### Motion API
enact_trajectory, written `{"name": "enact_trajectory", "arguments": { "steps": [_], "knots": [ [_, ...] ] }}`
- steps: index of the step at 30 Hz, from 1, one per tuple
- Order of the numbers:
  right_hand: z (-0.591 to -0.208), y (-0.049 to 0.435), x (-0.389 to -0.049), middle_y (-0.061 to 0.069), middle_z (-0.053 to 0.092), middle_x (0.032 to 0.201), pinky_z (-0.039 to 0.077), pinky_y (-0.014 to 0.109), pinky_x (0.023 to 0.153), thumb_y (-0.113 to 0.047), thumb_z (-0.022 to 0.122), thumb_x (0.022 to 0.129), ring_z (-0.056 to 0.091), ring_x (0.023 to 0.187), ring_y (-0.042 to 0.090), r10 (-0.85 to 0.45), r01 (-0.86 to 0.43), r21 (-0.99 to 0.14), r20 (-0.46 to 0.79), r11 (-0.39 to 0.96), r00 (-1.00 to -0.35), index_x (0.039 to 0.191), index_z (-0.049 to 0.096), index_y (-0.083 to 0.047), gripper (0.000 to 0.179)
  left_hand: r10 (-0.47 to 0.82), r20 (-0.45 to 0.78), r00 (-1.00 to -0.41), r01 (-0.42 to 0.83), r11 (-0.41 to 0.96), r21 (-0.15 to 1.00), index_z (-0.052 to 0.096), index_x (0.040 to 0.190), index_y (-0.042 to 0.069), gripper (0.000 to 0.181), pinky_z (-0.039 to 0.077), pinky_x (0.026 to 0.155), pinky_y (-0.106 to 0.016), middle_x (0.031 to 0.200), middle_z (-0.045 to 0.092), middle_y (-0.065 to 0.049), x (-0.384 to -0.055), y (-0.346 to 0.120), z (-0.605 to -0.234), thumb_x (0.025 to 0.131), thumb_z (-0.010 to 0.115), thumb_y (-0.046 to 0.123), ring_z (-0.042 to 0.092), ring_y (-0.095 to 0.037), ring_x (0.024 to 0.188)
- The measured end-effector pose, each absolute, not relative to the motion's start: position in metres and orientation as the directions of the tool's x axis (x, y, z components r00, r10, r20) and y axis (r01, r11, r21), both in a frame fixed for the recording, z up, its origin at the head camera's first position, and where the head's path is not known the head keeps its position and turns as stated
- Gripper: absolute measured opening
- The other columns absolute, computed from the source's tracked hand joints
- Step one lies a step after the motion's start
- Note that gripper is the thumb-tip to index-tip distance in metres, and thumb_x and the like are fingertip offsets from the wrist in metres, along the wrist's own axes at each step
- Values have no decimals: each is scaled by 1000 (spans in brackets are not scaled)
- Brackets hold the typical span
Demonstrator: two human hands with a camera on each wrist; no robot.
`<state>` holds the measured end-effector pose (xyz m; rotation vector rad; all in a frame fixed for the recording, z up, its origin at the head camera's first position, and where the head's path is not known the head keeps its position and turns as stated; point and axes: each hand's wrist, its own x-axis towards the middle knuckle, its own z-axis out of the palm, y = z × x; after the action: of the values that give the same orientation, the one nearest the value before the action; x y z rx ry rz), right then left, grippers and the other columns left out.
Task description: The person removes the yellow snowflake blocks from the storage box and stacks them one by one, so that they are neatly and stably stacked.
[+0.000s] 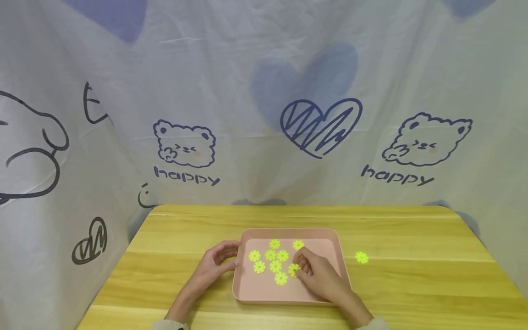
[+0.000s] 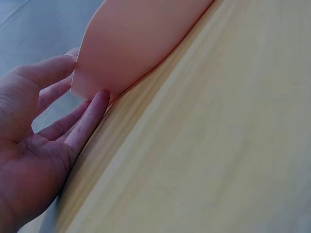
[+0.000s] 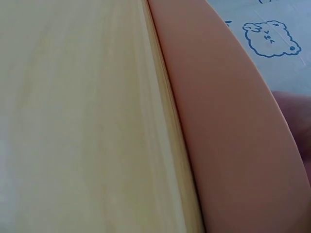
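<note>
The left hand (image 1: 216, 263) rests with fingers loosely spread against the left side of the tray (image 1: 260, 288), likely steadying it. Within the walls, which keep them together, yellow flowers (image 1: 270, 255) lie flat in a loose cluster, and at its right the right hand (image 1: 323, 277), closed narrow, seems to pinch one flower (image 1: 293, 270) by its edge for control. Rightmost, a lone flower (image 1: 361, 257) lies on the table (image 1: 412, 279), apart from the tray.

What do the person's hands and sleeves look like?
The left hand and right hand are bare, with no gloves or rings showing. The left sleeve and right sleeve are pale greyish beige, ending short of the wrists. A dark mark on the left sleeve is too small to identify.
</note>
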<state>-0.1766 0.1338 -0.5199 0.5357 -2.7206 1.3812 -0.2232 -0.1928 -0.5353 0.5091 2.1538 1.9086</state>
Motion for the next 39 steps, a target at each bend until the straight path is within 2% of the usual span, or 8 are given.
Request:
{"name": "enact_trajectory", "arguments": {
  "steps": [5, 9, 16, 24, 28, 34, 39],
  "knots": [
    [-519, 135, -176, 2, 65, 89, 57, 25, 68, 6, 66, 91, 63, 74, 10, -238, -292, -833, 199, 469, -951, 110, 64, -10, 25, 389, 61, -919, 107, 97, 990, 56, 140, -1, 50, 50, 104, -28, 143, 56, -21, -223, -193, -536, 94, 74, 3, 56, -37, 130],
    [-519, 136, -176, 8, 67, 93, 61, 27, 66, 10, 61, 93, 70, 72, 16, -191, -219, -895, 154, 390, -969, 114, 64, -6, 26, 383, 59, -922, 103, 97, 990, 57, 140, -1, 49, 50, 104, -29, 142, 57, -20, -223, -193, -536, 94, 74, 3, 56, -36, 129],
    [-518, 135, -177, 10, 67, 94, 62, 28, 67, 10, 62, 93, 72, 69, 20, -156, -186, -922, 140, 340, -978, 115, 65, -3, 25, 390, 41, -920, 89, 104, 991, 56, 141, 0, 50, 52, 103, -30, 143, 56, -20, -223, -197, -538, 95, 74, 5, 56, -36, 130],
    [-510, 141, -176, 18, 62, 103, 63, 31, 74, 13, 61, 88, 74, 81, 28, -156, -136, -968, 104, 211, -982, 119, 66, -1, 34, 402, 48, -914, 92, 91, 992, 57, 141, 2, 50, 51, 104, -31, 145, 55, -16, -225, -196, -536, 94, 74, 5, 55, -35, 132],
    [-505, 146, -175, 20, 62, 104, 63, 32, 76, 15, 61, 88, 74, 85, 29, -173, -163, -970, 132, 181, -976, 121, 65, 3, 35, 421, 60, -905, 105, 84, 991, 55, 142, -1, 51, 51, 105, -31, 146, 54, -20, -227, -194, -535, 95, 73, 3, 54, -37, 132],
    [-497, 149, -175, 23, 61, 117, 62, 30, 80, 16, 69, 84, 71, 88, 22, -168, -218, -965, 193, 144, -967, 121, 64, 7, 38, 421, 81, -904, 123, 75, 990, 54, 142, -2, 51, 50, 106, -31, 146, 54, -21, -228, -193, -533, 94, 73, 3, 54, -39, 132],
    [-491, 150, -171, 21, 63, 125, 59, 27, 88, 10, 78, 82, 68, 96, 22, -138, -200, -961, 176, 192, -975, 121, 67, 4, 41, 424, 77, -902, 122, 81, 989, 54, 142, -2, 51, 50, 105, -31, 145, 54, -21, -226, -196, -535, 95, 73, 2, 54, -40, 132]
  ]
}}
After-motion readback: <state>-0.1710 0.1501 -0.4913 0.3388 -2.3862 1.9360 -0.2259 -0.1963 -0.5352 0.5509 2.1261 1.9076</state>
